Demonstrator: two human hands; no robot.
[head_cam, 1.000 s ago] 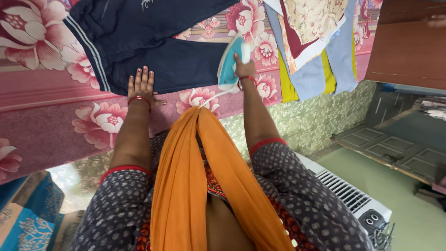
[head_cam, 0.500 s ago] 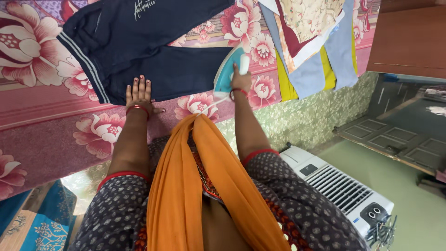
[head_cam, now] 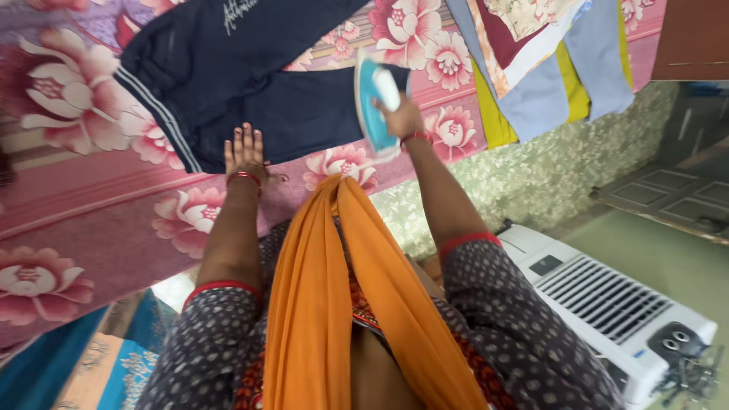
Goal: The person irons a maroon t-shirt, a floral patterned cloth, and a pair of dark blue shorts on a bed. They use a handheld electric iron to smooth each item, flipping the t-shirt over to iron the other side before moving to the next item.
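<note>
- The trousers (head_cam: 250,83), dark navy with pale stripes down one side seam, lay spread flat on the bed (head_cam: 83,220), toward 11 o'clock in the head view.
- The bed carried a pink cover printed with large flowers, and the trousers' two legs ran toward 3 o'clock.
- The left hand (head_cam: 244,150) lay flat and released, fingers stretched out, pressing on the lower trouser leg at its near edge; a red bangle circled that wrist.
- The right hand (head_cam: 402,120) was clenched around the handle of the iron (head_cam: 373,102), a teal and white one.
- The iron stood at the cuff end of the lower trouser leg, at about 12 o'clock, tilted up on its side; whether its plate touched the cloth could not be told.
- A pile of folded clothes (head_cam: 554,61) in pale blue, yellow, maroon and a flowered print lay on the bed at 1 o'clock, well apart from the trousers.
- An orange scarf (head_cam: 334,304) hung down the person's front at 6 o'clock, over a grey dotted top.
- A white air cooler (head_cam: 607,304) with a slatted grille stood on the floor at 4 o'clock.
</note>
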